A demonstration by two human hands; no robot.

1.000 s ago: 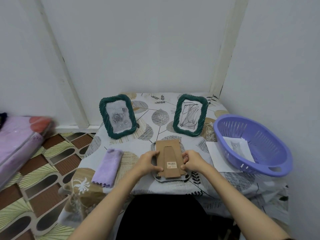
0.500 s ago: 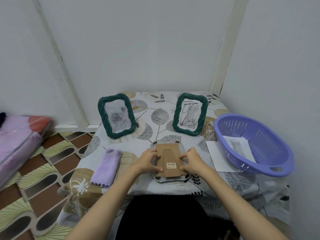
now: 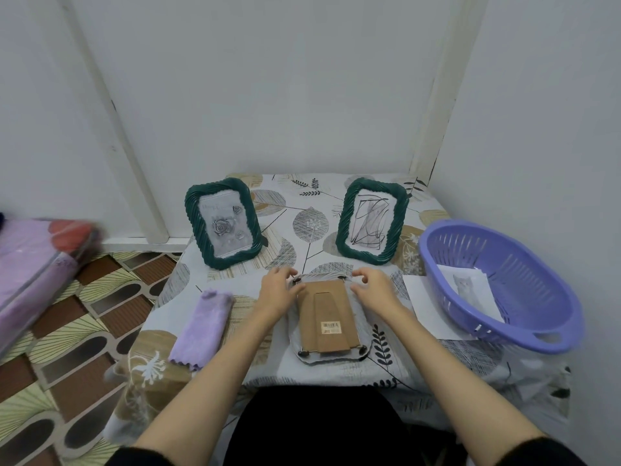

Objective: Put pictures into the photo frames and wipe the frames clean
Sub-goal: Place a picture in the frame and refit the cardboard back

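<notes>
Your left fingers [image 3: 291, 275] curl over the top left corner of the frame [image 3: 331, 322], with the left hand [image 3: 277, 292] on its edge. The right hand [image 3: 373, 290] hovers at the top right corner, fingers bent and slightly apart; whether they touch cannot be told. The frame lies face down near the front of the table [image 3: 312, 227]. A cloth [image 3: 201, 327] lies to its left. A basket [image 3: 537, 297] holding a picture [image 3: 467, 287] is to its right. A left green frame [image 3: 223, 223] and a right green frame [image 3: 371, 220] stand behind.

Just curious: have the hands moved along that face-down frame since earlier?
Yes. The left hand and right hand slid from beside the barcode sticker to the frame's far corners.
</notes>
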